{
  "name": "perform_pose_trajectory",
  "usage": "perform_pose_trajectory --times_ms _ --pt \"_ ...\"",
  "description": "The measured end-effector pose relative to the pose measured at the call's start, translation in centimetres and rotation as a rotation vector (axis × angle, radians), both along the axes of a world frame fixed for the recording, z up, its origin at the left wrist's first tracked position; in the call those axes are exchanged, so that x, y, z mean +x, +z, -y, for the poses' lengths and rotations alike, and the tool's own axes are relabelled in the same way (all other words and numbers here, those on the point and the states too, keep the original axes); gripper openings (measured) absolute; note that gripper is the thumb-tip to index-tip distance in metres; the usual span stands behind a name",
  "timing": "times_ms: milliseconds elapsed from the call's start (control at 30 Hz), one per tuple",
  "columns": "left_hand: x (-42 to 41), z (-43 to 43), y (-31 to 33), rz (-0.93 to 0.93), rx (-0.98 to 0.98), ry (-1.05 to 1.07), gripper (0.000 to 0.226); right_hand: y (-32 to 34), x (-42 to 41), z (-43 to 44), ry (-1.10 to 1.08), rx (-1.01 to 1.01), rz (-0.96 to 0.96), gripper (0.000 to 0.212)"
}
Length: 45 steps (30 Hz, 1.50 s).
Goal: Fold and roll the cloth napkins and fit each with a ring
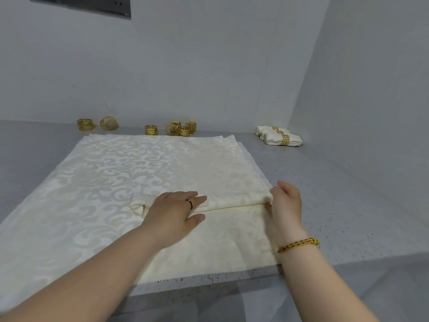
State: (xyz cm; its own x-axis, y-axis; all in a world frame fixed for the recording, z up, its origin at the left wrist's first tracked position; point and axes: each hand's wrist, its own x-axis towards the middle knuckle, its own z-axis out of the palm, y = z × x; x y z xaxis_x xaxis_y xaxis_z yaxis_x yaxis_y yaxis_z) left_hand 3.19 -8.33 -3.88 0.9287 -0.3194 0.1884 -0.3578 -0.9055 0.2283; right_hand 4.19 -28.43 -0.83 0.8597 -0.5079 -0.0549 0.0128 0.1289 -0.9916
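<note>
A stack of cream damask napkins [111, 173] lies flat on the grey table [336, 194]. On top, a folded cream napkin [232, 194] is partly rolled, its roll [232, 206] running left to right. My left hand [174, 211] grips the roll near its left end, fingers over the top and thumb in front. My right hand [286, 205] pinches the roll's right end. Several gold rings [182, 129] stand at the back by the wall. Two finished rolled napkins [278, 137] with gold rings lie at the back right.
Two more gold rings [86, 124] sit at the back left. Grey walls close off the back and the right side. The table's front edge [209, 284] runs just below the napkin stack's zigzag hem.
</note>
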Motion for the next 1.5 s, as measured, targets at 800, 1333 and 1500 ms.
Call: perform_pose_trajectory --times_ms 800,1333,1500 --pt "0.1 -0.1 0.2 0.053 -0.734 0.178 0.031 -1.3 1.2 -8.4 0.606 -0.613 0.076 0.015" --pt "-2.1 -7.5 1.2 -0.114 -0.665 0.489 0.044 -2.2 1.8 -8.8 0.658 -0.934 -0.003 0.023" --pt "-2.0 -6.4 1.3 -0.002 -0.412 0.465 0.044 -1.8 1.7 -8.3 0.673 -1.003 -0.009 0.028"
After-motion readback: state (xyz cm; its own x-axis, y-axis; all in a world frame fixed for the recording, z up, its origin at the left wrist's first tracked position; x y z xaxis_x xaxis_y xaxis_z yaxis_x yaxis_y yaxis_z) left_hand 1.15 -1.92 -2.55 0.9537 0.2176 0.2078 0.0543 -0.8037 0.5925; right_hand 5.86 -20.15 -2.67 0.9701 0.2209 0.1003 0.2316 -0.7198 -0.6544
